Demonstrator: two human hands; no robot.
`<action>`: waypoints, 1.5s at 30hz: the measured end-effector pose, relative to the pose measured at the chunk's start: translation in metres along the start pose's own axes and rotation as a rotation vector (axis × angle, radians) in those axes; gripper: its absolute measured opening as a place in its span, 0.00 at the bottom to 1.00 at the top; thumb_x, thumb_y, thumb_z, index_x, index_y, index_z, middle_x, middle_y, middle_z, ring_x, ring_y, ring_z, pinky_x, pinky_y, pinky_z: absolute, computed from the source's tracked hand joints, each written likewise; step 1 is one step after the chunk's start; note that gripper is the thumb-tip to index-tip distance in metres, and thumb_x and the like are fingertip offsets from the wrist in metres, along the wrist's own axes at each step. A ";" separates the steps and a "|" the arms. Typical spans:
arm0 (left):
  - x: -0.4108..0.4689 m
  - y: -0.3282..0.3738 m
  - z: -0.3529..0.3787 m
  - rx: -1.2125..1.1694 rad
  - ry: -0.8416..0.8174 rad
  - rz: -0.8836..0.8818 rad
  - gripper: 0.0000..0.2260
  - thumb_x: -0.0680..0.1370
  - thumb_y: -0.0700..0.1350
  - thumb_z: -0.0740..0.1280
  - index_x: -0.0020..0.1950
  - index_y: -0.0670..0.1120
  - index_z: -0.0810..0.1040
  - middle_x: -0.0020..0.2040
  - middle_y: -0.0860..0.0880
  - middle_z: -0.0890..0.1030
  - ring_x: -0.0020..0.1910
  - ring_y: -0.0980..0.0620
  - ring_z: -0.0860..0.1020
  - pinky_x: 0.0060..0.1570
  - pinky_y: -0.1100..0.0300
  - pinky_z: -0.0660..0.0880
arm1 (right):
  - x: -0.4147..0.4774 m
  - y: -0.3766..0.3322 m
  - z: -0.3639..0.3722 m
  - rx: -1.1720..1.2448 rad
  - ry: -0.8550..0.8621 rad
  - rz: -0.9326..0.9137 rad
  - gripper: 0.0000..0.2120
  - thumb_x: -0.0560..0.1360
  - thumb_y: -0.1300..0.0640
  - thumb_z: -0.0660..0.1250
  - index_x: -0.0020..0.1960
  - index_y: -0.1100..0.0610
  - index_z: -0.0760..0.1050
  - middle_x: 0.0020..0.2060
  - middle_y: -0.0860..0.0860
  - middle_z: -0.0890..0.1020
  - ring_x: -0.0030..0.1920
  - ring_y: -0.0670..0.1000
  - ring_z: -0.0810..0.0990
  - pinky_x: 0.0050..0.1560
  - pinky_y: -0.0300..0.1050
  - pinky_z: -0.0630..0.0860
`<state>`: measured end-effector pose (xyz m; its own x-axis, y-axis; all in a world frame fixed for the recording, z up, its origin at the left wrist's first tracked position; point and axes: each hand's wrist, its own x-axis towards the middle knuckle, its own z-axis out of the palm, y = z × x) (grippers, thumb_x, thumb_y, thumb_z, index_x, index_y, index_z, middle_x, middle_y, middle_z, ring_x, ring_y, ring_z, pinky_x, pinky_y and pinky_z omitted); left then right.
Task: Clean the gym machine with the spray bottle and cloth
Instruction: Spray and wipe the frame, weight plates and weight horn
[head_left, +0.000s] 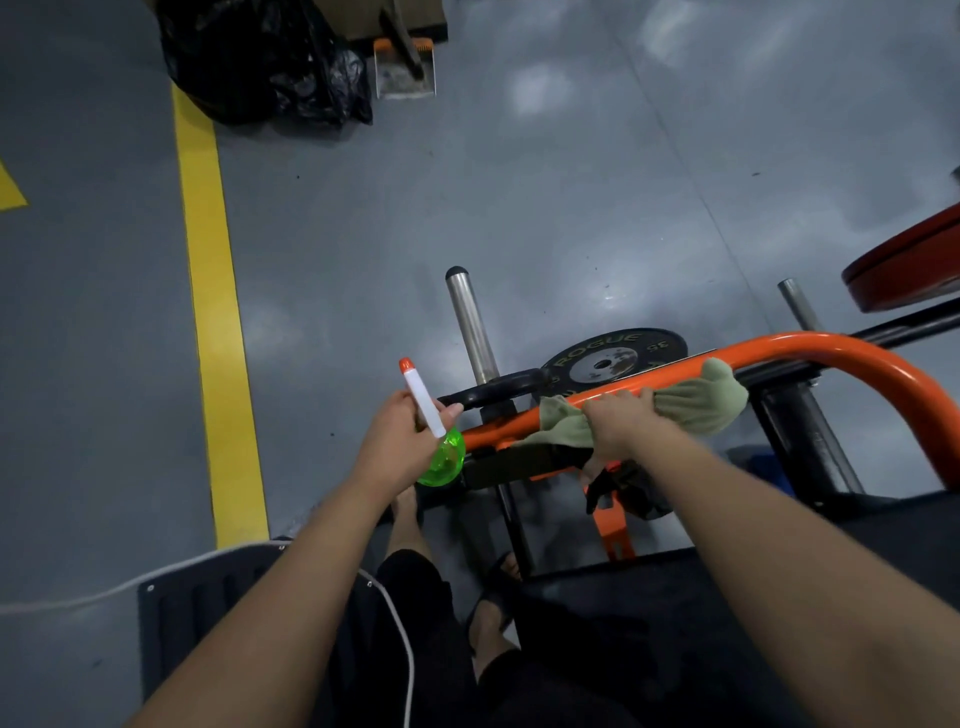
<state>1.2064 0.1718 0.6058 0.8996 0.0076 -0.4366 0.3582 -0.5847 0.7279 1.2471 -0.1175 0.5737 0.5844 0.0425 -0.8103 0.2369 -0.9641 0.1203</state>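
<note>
My left hand (397, 436) grips a spray bottle (441, 457) with a green body and a white head with an orange tip, held just left of the machine. An orange curved bar (810, 348) of the gym machine runs from the centre to the right. A pale green cloth (696, 402) is draped over this bar. My right hand (621, 423) holds the cloth, fingers curled over it and the bar. Part of the cloth is hidden under the hand.
A black weight plate (618, 358) and a steel sleeve (470, 322) stand behind the bar. A red plate (909, 265) is at the right edge. Black bag (260, 62) and dustpan (405, 70) lie far off. A yellow floor line (213, 291) runs left. My feet stand below.
</note>
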 end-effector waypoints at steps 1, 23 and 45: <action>0.000 0.000 0.002 -0.001 -0.014 0.000 0.13 0.79 0.57 0.71 0.47 0.47 0.81 0.46 0.50 0.80 0.45 0.55 0.79 0.40 0.64 0.70 | 0.001 0.007 -0.009 0.128 -0.088 -0.055 0.52 0.57 0.28 0.78 0.73 0.50 0.68 0.68 0.52 0.75 0.69 0.58 0.72 0.71 0.63 0.61; 0.028 0.018 0.026 0.044 -0.100 0.059 0.13 0.79 0.57 0.71 0.43 0.49 0.79 0.47 0.49 0.77 0.44 0.54 0.77 0.41 0.60 0.69 | -0.039 -0.057 0.113 0.852 0.678 0.279 0.35 0.83 0.37 0.54 0.83 0.48 0.47 0.82 0.48 0.36 0.79 0.45 0.31 0.78 0.54 0.47; 0.032 0.033 0.041 0.124 -0.144 0.086 0.14 0.79 0.57 0.70 0.44 0.47 0.78 0.47 0.49 0.75 0.44 0.52 0.76 0.40 0.60 0.68 | -0.051 -0.010 0.086 0.314 0.635 -0.343 0.43 0.75 0.67 0.65 0.83 0.58 0.47 0.83 0.54 0.47 0.81 0.54 0.41 0.81 0.53 0.44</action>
<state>1.2366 0.1193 0.5941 0.8776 -0.1573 -0.4528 0.2400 -0.6735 0.6991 1.1484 -0.1325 0.5650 0.8725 0.4016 -0.2782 0.3093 -0.8949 -0.3217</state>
